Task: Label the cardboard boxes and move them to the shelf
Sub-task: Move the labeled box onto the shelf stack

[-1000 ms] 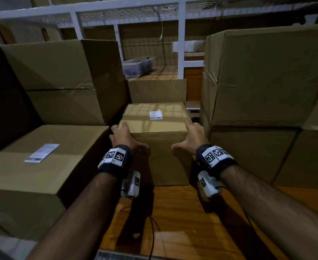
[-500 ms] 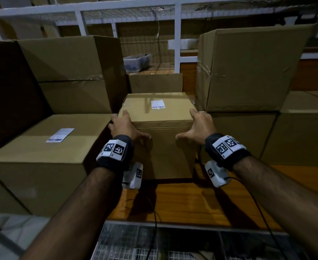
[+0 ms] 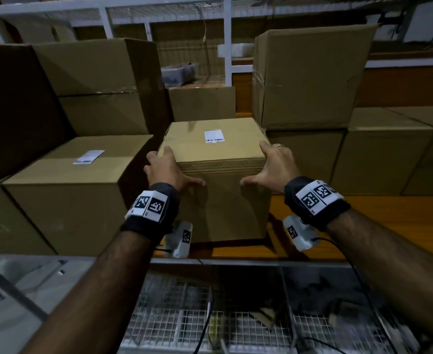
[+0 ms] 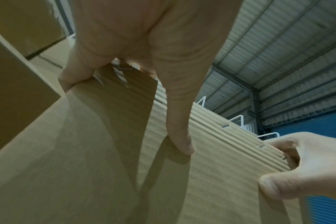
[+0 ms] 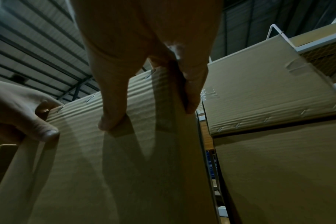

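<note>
Box [image 3: 215, 175] now sits nearer the shelf [image 3: 363, 221] edge | I see left hand [image 3: 167, 169] and right hand [image 3: 274, 167] gripping its top corners | label on, placing almost done

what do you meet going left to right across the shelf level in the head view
low brown cardboard box with a long white label → left hand → small labelled brown cardboard box held between both hands → right hand → unlabelled brown cardboard box at far right

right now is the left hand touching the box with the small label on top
Touching. In the left wrist view the left hand presses its fingers flat on the box; the head view shows it gripping the corner.
</note>
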A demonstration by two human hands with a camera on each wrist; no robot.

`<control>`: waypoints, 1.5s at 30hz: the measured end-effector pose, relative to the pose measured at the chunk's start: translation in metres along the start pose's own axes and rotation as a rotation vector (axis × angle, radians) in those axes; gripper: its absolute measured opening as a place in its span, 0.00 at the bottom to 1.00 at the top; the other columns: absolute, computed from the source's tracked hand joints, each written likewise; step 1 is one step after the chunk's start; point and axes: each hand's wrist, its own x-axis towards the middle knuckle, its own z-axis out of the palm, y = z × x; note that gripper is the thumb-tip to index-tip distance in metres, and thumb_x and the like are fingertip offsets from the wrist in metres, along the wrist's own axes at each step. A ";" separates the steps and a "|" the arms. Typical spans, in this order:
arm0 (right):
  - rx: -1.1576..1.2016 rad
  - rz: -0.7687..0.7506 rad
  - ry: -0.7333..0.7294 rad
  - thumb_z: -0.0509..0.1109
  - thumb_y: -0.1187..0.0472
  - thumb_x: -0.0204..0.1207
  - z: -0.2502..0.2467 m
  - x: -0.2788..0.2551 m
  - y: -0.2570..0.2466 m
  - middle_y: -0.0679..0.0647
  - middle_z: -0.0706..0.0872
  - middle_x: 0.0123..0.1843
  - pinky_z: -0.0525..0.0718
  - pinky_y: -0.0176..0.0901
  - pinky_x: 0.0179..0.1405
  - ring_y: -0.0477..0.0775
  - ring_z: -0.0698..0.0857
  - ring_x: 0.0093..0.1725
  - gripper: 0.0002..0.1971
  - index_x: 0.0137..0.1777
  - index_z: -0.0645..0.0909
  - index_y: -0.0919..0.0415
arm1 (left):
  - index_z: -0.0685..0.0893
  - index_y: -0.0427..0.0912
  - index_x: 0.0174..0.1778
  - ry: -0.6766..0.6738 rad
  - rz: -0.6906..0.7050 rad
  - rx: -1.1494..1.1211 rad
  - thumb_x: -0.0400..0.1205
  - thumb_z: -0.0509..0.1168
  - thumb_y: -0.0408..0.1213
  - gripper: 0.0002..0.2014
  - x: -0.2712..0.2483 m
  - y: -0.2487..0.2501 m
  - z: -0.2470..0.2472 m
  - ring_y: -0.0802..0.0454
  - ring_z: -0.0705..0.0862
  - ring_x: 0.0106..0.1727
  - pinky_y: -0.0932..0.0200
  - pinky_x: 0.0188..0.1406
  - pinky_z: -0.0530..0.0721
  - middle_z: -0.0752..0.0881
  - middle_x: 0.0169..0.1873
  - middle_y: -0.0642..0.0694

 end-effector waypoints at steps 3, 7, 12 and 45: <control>0.014 -0.016 0.008 0.84 0.38 0.55 -0.014 -0.023 0.012 0.61 0.78 0.64 0.74 0.52 0.62 0.60 0.73 0.65 0.49 0.72 0.70 0.61 | 0.68 0.43 0.72 0.022 0.004 -0.004 0.54 0.84 0.54 0.52 -0.029 0.011 0.000 0.32 0.67 0.71 0.38 0.70 0.72 0.65 0.71 0.36; 0.004 -0.040 0.014 0.83 0.37 0.54 -0.040 -0.056 0.032 0.60 0.78 0.63 0.74 0.51 0.61 0.61 0.73 0.64 0.49 0.71 0.70 0.61 | 0.68 0.43 0.72 0.032 0.000 -0.010 0.55 0.84 0.54 0.52 -0.071 0.032 0.004 0.32 0.67 0.72 0.37 0.70 0.73 0.66 0.71 0.36; -0.013 -0.025 0.035 0.83 0.35 0.52 -0.071 -0.098 0.070 0.59 0.79 0.60 0.75 0.51 0.59 0.60 0.74 0.61 0.49 0.69 0.72 0.60 | 0.69 0.43 0.71 0.018 0.019 -0.012 0.55 0.84 0.54 0.51 -0.121 0.065 0.023 0.33 0.67 0.72 0.37 0.70 0.74 0.65 0.71 0.37; -0.153 0.237 0.013 0.85 0.41 0.54 -0.182 -0.151 0.284 0.61 0.75 0.70 0.69 0.50 0.69 0.61 0.71 0.70 0.54 0.78 0.66 0.61 | 0.67 0.47 0.72 -0.156 0.314 -0.039 0.62 0.80 0.58 0.46 -0.168 0.244 0.181 0.37 0.70 0.69 0.44 0.68 0.76 0.65 0.69 0.38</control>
